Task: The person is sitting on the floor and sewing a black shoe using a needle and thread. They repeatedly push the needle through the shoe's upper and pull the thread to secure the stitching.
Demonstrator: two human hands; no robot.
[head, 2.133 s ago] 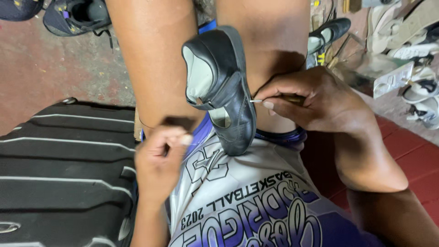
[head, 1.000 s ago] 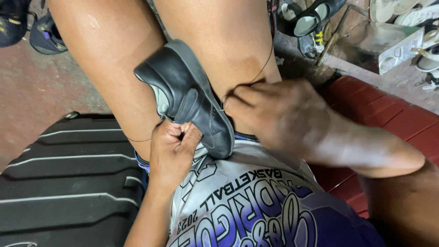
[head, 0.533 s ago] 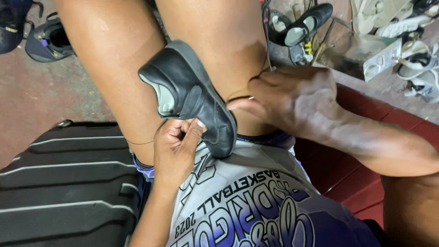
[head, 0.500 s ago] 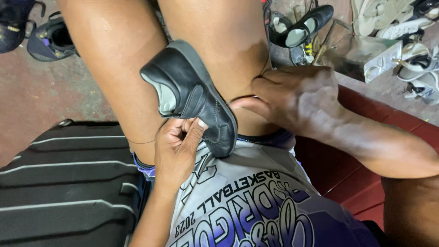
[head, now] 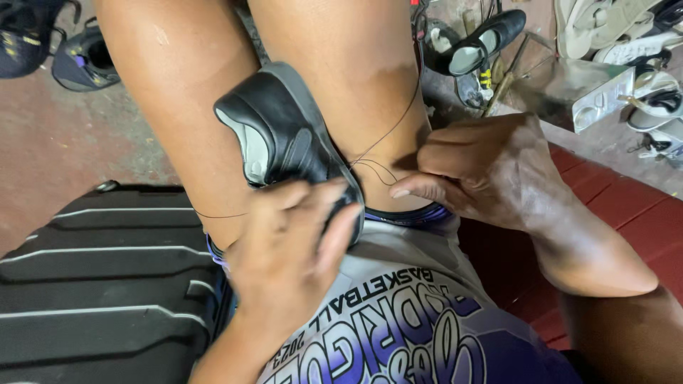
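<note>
Centre frame, a black shoe [head: 284,139] sits wedged between the person's bare knees, sole edge turned up. The left hand [head: 284,259] closes its fingers over the shoe's lower end, pinning it against the lap. Just right of centre, the right hand [head: 491,171] is curled shut, pinching a thin dark thread [head: 388,135] that runs from the shoe up across the thigh. A black ribbed suitcase [head: 92,277] fills the lower left.

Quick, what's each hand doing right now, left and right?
Left hand: closed on the black shoe, holding it between the knees.
Right hand: pinched shut on the thin thread.
</note>
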